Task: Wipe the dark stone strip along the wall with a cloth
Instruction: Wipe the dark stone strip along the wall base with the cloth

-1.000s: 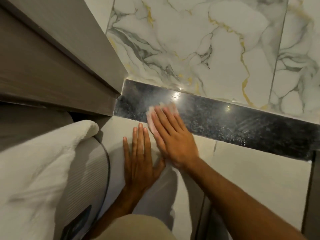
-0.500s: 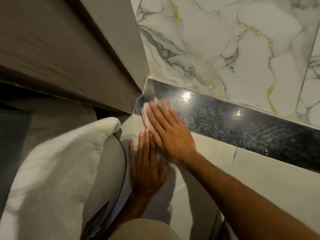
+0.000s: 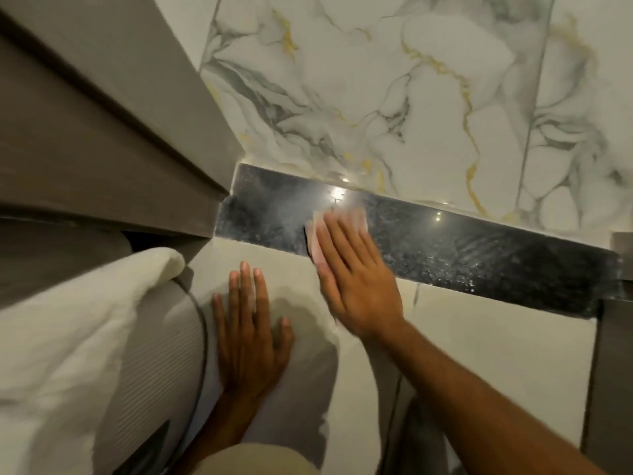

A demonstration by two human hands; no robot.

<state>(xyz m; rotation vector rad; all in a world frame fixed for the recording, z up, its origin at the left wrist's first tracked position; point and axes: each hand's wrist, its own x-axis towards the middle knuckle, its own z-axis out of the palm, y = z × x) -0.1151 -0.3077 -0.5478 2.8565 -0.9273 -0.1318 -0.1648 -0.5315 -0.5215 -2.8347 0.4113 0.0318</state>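
From my head camera, looking down: my right hand (image 3: 356, 279) lies flat with the fingers spread and stretched forward, pressing a pale cloth (image 3: 352, 219) onto the dark stone strip (image 3: 479, 248). The cloth shows only past my fingertips and along the left edge of my hand — the rest is hidden under my palm. The strip runs along the foot of the marble wall (image 3: 376, 97), white with grey and gold veins, and the cloth sits a little left of the strip's middle, just below a bright glint of reflected light. Hazy smears show on the stone to the left of the cloth, and fine pale streaks to the right.

My left hand (image 3: 250, 334) rests open, palm down, on the light floor tile (image 3: 479, 337) just in front of the strip, fingers together and pointing at the wall — it holds nothing. To its left lies a white towel (image 3: 68, 337) on a grey ribbed surface (image 3: 157, 354), under a brown wooden panel (image 3: 102, 132) that meets the strip's left end.
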